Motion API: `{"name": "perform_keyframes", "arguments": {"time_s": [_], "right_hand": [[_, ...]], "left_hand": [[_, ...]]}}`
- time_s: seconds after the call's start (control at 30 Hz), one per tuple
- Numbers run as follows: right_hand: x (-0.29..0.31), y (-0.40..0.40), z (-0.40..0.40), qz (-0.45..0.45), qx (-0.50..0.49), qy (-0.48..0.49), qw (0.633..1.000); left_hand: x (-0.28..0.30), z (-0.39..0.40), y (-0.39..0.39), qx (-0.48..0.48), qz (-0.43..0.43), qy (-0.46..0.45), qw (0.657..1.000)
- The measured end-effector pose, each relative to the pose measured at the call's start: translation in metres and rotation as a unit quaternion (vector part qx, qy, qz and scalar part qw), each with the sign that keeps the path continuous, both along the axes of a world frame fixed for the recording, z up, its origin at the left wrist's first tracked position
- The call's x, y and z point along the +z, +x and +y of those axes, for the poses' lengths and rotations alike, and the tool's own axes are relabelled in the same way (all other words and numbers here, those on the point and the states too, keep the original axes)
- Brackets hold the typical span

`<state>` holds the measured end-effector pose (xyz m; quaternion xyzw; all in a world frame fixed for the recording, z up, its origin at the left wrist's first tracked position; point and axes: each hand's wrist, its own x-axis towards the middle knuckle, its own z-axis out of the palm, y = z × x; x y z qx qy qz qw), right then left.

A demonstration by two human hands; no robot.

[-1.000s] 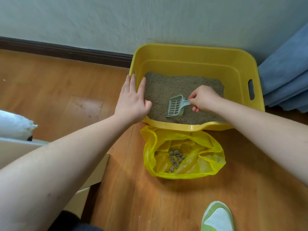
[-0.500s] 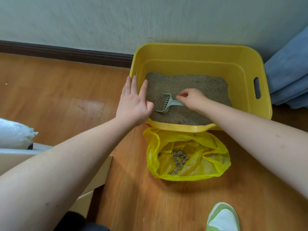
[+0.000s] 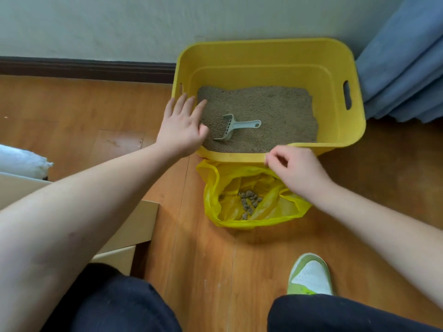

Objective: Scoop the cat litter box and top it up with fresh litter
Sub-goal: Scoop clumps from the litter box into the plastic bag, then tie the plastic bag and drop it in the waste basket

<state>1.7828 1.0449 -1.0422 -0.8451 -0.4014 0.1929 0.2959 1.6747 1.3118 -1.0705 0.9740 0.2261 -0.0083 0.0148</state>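
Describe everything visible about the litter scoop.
The litter scoop is pale grey-green and looks like plastic. It has a slotted scoop head at its left end and a short flat handle ending in a round hanging hole at the right. It lies on the litter inside the yellow litter box, in the left half, head tipped on its side with the near edge sunk slightly in the grains. No hand holds it: the left hand rests just left of it on the box's left wall.

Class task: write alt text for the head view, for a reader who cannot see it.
A grey scoop lies on the litter in a yellow litter box, with the left hand resting on its rim. The right hand hovers over a yellow bag holding clumps.
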Motion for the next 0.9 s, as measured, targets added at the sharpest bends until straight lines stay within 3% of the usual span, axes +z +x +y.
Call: {"name": "perform_keyframes", "arguments": {"time_s": [0.13, 0.23, 0.33, 0.43, 0.63, 0.7, 0.77, 0.9], "right_hand": [[-0.034, -0.022, -0.039, -0.143, 0.113, -0.159, 0.97], [-0.056, -0.03, -0.055, -0.167, 0.131, -0.278, 0.937], [-0.069, -0.03, -0.06, -0.173, 0.115, -0.336, 0.919], [-0.074, -0.028, -0.057, -0.197, 0.094, -0.359, 0.907], [-0.08, -0.018, -0.058, -0.146, 0.078, -0.403, 0.9], [-0.073, -0.014, -0.062, -0.116, 0.053, -0.381, 0.916], [-0.064, -0.006, -0.074, -0.075, 0.017, -0.325, 0.943], [-0.046, 0.001, -0.112, 0.07, -0.037, -0.112, 0.991]], "left_hand": [[0.012, -0.016, -0.002, -0.135, -0.1, 0.034, 0.985], [0.013, -0.038, -0.013, -0.4, -0.102, 0.074, 0.908], [0.001, -0.065, -0.03, -0.541, -0.025, 0.057, 0.839], [-0.01, -0.068, -0.044, -0.508, 0.108, 0.041, 0.853], [-0.02, -0.047, -0.056, -0.417, 0.25, 0.054, 0.872], [-0.024, -0.045, -0.059, -0.42, 0.25, 0.04, 0.871], [-0.028, -0.04, -0.06, -0.449, 0.197, 0.058, 0.87], [-0.027, -0.04, -0.061, -0.47, 0.134, 0.043, 0.872]]}}
